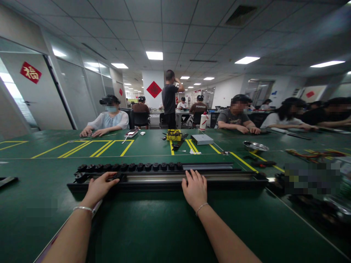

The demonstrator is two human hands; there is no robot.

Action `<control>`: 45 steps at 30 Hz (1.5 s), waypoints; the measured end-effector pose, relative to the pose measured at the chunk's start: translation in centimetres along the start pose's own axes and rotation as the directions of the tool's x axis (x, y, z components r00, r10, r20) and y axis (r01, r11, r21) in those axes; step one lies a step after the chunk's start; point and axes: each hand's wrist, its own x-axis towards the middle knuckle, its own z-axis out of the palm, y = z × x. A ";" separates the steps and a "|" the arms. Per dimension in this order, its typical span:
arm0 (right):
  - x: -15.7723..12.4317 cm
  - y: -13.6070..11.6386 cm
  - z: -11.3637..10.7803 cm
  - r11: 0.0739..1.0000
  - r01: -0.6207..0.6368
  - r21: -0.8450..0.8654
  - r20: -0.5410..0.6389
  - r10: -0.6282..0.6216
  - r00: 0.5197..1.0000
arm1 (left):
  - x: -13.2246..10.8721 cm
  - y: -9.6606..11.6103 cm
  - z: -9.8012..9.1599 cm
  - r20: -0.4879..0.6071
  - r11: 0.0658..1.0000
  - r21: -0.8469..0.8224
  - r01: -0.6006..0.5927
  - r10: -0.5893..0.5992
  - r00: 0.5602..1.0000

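Observation:
A long black rail (219, 177) with a silver channel lies across the green table in front of me. A row of several small black round parts (131, 167) sits along its left half. My left hand (99, 187) rests on the rail's left part, fingers curled by a black part; whether it grips one is unclear. My right hand (194, 188) lies flat on the rail's middle, fingers stretched out, holding nothing.
Yellow lines mark the green table (164, 226). Farther back lie a yellow-and-black device (174, 134), a grey box (202, 139), a metal dish (255, 146) and a phone (132, 132). Several people sit at the far side; one person stands behind.

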 end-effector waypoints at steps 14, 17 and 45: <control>0.0 0.0 0.0 1.000 0.005 0.004 -0.007 -0.005 1.000 | 0.0 -0.4 0.8 -0.034 0.998 -0.067 0.007 -0.009 0.999; 0.0 0.0 0.1 1.000 0.005 0.002 -0.010 -0.005 1.000 | -0.2 -0.2 0.8 -0.045 0.997 -0.079 0.002 -0.006 0.999; -0.1 0.0 -0.1 1.000 -0.001 -0.021 0.020 0.002 1.000 | 0.0 -0.5 0.5 0.088 1.000 -0.019 -0.012 0.014 0.996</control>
